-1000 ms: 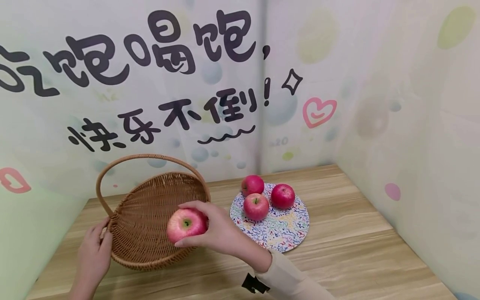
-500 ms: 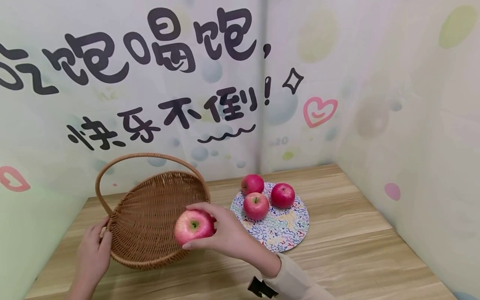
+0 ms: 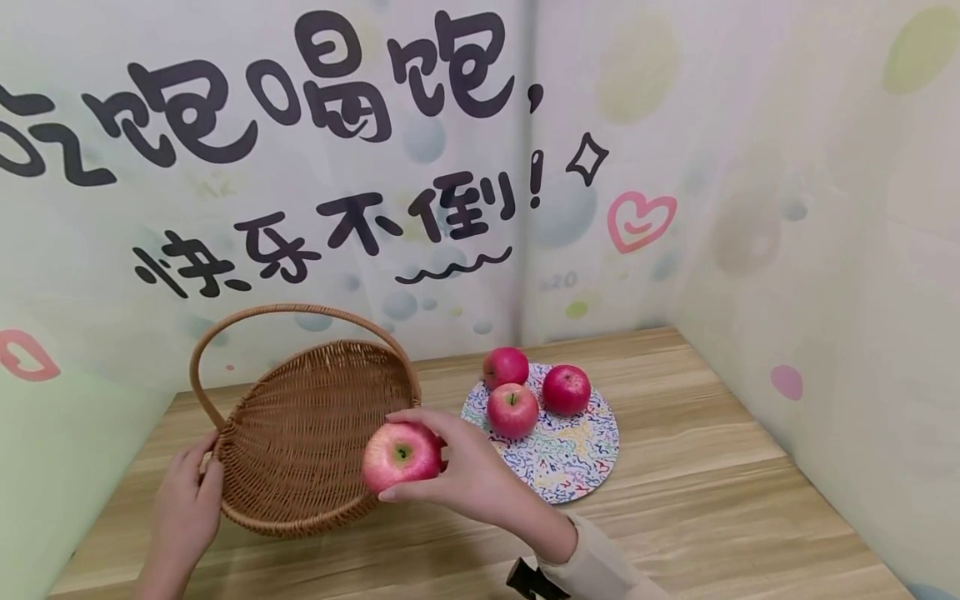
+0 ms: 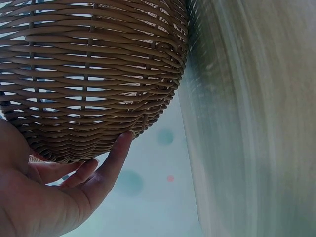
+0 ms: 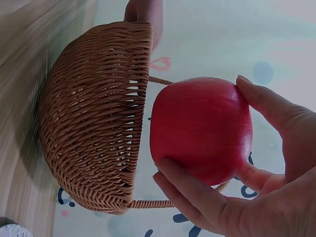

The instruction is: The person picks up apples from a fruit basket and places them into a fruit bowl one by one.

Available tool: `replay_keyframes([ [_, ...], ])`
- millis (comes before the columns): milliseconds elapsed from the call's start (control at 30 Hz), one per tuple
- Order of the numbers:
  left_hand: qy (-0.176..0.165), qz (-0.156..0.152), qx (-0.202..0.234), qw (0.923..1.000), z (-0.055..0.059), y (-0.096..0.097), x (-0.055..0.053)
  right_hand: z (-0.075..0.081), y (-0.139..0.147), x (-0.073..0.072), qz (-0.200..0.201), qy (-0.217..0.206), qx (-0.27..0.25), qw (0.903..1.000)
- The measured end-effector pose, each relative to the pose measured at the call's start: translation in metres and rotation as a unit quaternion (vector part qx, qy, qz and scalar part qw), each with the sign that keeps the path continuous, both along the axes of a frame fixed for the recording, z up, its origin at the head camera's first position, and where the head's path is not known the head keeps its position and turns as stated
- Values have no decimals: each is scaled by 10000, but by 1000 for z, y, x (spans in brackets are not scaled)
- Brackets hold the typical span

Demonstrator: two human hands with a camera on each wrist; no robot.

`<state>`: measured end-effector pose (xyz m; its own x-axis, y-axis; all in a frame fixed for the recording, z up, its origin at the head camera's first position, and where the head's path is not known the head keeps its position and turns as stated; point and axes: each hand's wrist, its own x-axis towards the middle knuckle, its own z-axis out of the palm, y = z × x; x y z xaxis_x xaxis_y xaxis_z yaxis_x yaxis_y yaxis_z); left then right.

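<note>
My right hand (image 3: 480, 475) holds a red-pink apple (image 3: 399, 458) over the near right rim of a brown wicker basket (image 3: 300, 433). The apple's stem end faces up. In the right wrist view, thumb and fingers curl around the apple (image 5: 200, 131), which hangs above rim level, in front of the arched handle. On the basket's left side, near the foot of the handle, my left hand (image 3: 183, 500) grips the rim. From the left wrist, the fingers (image 4: 111, 165) lie along the woven outer wall. No fruit shows inside the basket.
To the right of the basket, a round board with coloured squiggles (image 3: 577, 467) bears three apples (image 3: 513, 412). Everything stands on a wood-grain table (image 3: 697, 467). Printed white walls (image 3: 465, 317) close off the back and sides.
My right hand has carried the apple rightward, from over the basket's inside to its near right rim. The left hand keeps its place on the basket; the apples on the board have not moved.
</note>
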<state>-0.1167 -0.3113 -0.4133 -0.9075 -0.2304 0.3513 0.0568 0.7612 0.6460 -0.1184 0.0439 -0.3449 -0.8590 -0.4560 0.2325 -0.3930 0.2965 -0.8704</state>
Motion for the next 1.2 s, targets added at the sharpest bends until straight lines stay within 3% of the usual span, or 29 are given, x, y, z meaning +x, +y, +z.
replay_keyframes([
  [600, 43, -22, -9, 10000, 0, 0, 1, -7, 14, 8, -58, 70, -68, 9999],
  [1200, 13, 33, 3, 10000, -1, 0, 0, -8, 30, 7, -179, 9, -116, 9998],
])
